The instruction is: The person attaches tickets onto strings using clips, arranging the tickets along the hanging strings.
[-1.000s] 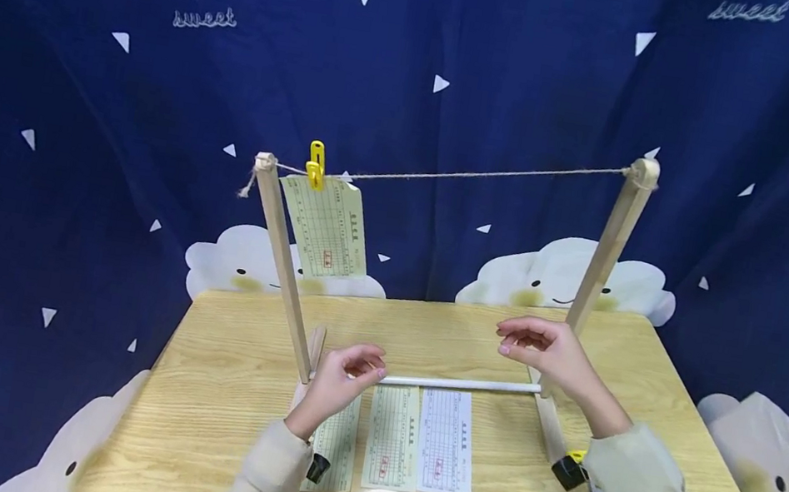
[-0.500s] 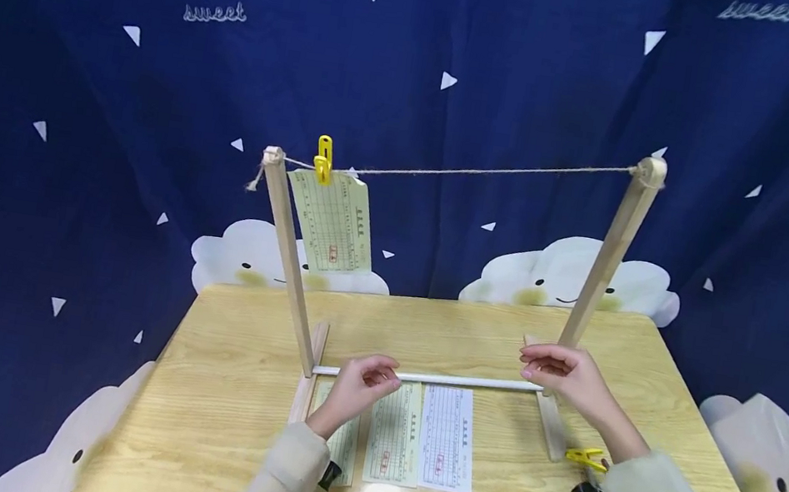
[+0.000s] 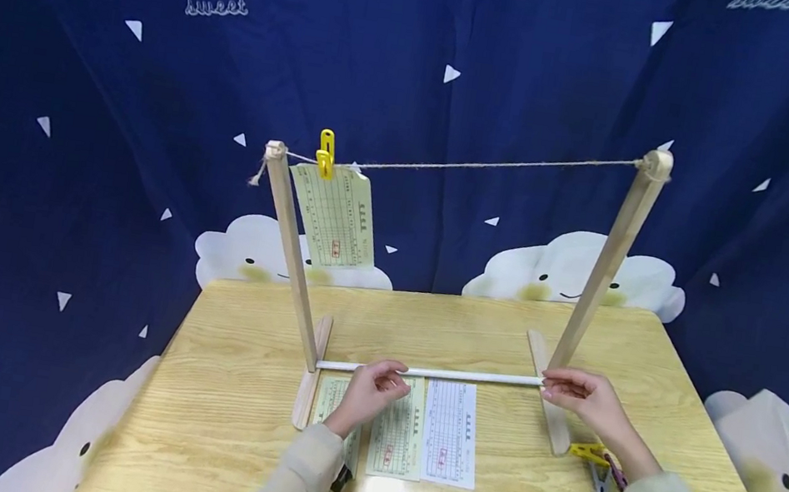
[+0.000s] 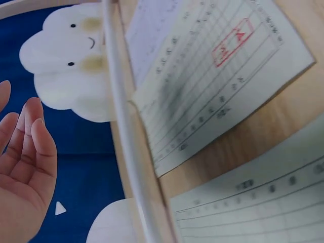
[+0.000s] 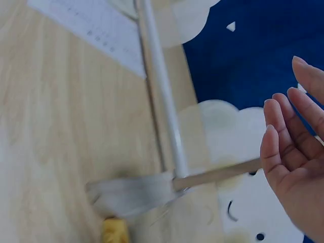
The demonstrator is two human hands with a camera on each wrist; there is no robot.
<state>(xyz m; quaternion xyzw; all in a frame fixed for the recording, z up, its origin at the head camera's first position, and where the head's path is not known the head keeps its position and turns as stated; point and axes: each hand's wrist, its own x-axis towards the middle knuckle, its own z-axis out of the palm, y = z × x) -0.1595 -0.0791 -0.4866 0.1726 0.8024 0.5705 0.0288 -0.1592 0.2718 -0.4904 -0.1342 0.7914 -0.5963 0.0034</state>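
My left hand [image 3: 373, 394] hovers over the paper slips in the head view, its fingers loosely bent and nothing in them. Beneath it lie a partly hidden green slip [image 3: 333, 391], a second green slip [image 3: 397, 440] and a white slip [image 3: 451, 435], all printed with grids. My right hand [image 3: 590, 401] is near the foot of the right wooden post [image 3: 605, 267]; it too holds nothing. The right wrist view shows the palm [image 5: 298, 162] bare. A yellow clothespin [image 3: 326, 157] fastens another green slip [image 3: 334, 216] to the twine [image 3: 489, 164].
A left wooden post [image 3: 293, 257] and the right one carry the twine. A white rod [image 3: 474, 377] joins their bases low across the table [image 3: 214, 397]. Beside my right sleeve lie a yellow clothespin [image 3: 588, 451] and a purple one [image 3: 616, 472]. Behind hangs a dark blue curtain [image 3: 541, 65].
My right hand has come down and to the right, toward the right post's foot. My left hand has shifted a little right. More of the clothespins by the right sleeve shows.
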